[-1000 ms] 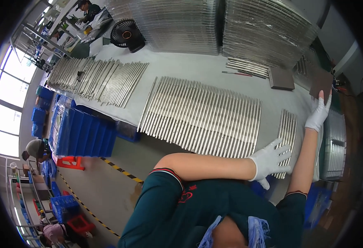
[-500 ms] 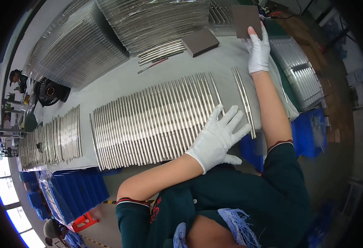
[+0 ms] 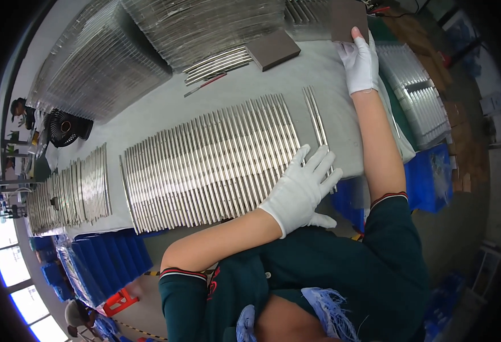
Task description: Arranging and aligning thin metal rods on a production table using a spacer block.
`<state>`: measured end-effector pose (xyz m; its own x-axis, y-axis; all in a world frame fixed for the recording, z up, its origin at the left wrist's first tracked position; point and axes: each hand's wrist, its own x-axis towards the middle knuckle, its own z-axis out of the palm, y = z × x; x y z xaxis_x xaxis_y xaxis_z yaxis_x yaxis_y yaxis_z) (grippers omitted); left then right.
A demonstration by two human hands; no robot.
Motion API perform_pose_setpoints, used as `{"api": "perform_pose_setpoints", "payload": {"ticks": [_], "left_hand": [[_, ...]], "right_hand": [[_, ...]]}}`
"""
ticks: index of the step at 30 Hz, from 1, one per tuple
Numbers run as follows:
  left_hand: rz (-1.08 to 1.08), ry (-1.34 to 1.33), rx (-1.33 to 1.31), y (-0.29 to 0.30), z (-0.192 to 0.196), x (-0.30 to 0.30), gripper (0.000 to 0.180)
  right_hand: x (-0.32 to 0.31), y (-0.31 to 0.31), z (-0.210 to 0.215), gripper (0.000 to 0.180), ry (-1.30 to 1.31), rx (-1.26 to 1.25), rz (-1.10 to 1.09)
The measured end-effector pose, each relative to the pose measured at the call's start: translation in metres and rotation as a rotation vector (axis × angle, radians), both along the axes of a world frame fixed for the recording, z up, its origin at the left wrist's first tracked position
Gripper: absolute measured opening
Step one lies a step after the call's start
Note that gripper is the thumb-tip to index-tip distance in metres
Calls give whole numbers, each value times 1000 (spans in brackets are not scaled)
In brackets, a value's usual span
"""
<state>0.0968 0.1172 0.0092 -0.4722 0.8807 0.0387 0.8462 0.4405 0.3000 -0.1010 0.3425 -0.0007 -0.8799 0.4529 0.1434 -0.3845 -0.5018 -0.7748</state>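
A long row of slim silver metal rods [image 3: 205,165] lies side by side on the grey-covered table. My left hand [image 3: 300,192], in a white glove, is spread flat with its fingers apart over the row's right end. Its fingertips reach the lower part of a few loose rods [image 3: 316,117] lying just right of the row. At the far right, my gloved right hand [image 3: 360,65] grips a dark brown rectangular block [image 3: 348,20], the bare thumb tip pressed on its face. A similar brown block [image 3: 273,50] rests on the table to the left of that hand.
Stacked clear plastic trays [image 3: 105,62] stand along the back, with more trays [image 3: 416,94] at the right. A thin red-handled tool [image 3: 206,84] lies near some rods. Further left are a black fan [image 3: 63,126] and another rod group [image 3: 71,191]. Blue bins [image 3: 108,259] sit below the front edge.
The loose rods at the right have shifted left toward the row, and the single rod between has joined it. The right hand and its block are slightly further right.
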Motion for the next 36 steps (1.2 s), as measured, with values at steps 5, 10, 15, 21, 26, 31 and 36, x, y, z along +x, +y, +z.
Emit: {"api": "perform_pose_setpoints", "payload": {"ticks": [5,10,15,21,26,31,36], "left_hand": [[58,14,15,-34,1,9,90],[153,57,80,-38,-10,10,84],[144,108,110,-38,-12,8,79],[19,37,223,-9,-15,5,80],[42,112,172,1,-20,1,71],[42,20,199,-6,-9,2,80],[114,66,4,-41,8,0,95]], "right_hand": [[-1,-3,-7,63,-29,123,-42],[-6,-3,-17,68,-71,182,-68],[-7,-1,-20,70,-69,176,-72],[-8,0,-20,72,-83,197,-61],[-9,0,-22,73,-65,196,-49],[-7,-3,-20,74,-56,198,-33],[-4,-5,-16,77,-42,197,-54]]}}
